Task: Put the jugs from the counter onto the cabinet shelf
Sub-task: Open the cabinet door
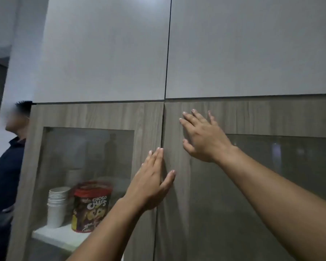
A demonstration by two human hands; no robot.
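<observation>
Two wood-grain cabinet doors with smoked glass panels fill the view, and both look shut. My left hand (151, 178) lies flat on the left door (102, 115), fingertips at the seam between the doors. Spread flat, my right hand (201, 136) rests on the upper frame of the right door (271, 117). Both hands hold nothing. Behind the left glass a white shelf (53, 235) shows. No jug and no counter are in view.
On the shelf stand a stack of white paper cups (57, 206) and a red-lidded Choco Chips tub (91, 206). Plain grey upper doors (105, 53) sit above. A person in a dark shirt (6, 176) stands at the cabinet's left side.
</observation>
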